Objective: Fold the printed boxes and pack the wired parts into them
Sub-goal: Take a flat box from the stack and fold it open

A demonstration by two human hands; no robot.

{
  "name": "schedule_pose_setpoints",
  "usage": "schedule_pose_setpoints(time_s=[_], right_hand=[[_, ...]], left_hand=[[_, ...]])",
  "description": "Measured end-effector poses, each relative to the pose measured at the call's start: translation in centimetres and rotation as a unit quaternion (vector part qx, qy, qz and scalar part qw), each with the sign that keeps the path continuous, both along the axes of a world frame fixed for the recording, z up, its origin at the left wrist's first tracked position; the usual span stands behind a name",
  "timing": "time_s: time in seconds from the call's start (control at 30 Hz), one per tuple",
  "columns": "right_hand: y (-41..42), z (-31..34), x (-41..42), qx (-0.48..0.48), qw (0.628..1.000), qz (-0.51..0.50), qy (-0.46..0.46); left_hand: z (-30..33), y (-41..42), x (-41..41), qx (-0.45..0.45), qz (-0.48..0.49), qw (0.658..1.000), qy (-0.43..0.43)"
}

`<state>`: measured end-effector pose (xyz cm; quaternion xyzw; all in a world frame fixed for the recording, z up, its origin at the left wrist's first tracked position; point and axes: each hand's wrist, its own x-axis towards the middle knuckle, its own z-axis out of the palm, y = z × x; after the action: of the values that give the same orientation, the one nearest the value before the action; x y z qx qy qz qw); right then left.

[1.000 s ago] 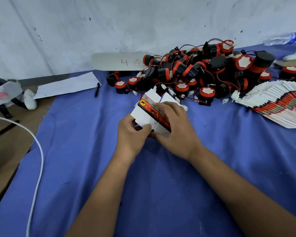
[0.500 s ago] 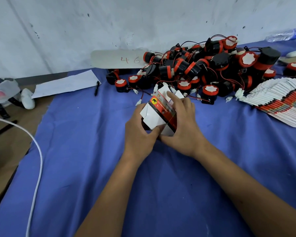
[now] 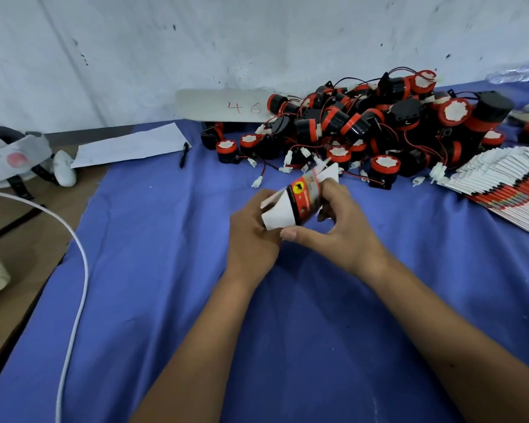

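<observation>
Glossy card box (image 3: pixel 300 206), both hands gripping

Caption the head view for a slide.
Both hands, left hand and right hand, fold a printed box before piled wired parts on blue cloth.

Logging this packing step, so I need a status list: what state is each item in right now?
Box: partly folded, flaps open, held off the cloth by both hands.
Left hand: grips the box's white end.
Right hand: holds the box's printed side.
Flat boxes: unfolded, fanned stack.
Parts: unpacked, piled loose.
Pen: lying flat.
</observation>
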<state>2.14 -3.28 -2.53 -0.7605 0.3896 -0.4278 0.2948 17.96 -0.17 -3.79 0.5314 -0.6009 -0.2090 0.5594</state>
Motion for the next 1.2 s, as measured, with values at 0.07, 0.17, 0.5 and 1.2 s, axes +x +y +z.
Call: schedule_pose_setpoints(time_s=[0.07, 0.17, 0.5, 1.2], right_hand=[[-0.1, 0.0, -0.3, 0.025, 1.000, -0.003, 0.002], [-0.1, 0.2, -0.7, 0.063, 0.997, 0.017, -0.039], [-0.2, -0.8, -0.1, 0.106, 0.992, 0.059, 0.017], [0.1, -0.1, 1.1, 0.324, 0.873, 0.104, -0.351]], left_hand=[[0.1, -0.2, 0.4, 0.002, 0.006, 1.000, -0.020], [0.4, -0.4, 1.2, -0.008, 0.040, 0.998, -0.039], [0.3, -0.8, -0.1, 0.087, 0.038, 0.966, 0.240], [0.5, -0.2, 0.7, -0.074, 0.169, 0.967, -0.178]])
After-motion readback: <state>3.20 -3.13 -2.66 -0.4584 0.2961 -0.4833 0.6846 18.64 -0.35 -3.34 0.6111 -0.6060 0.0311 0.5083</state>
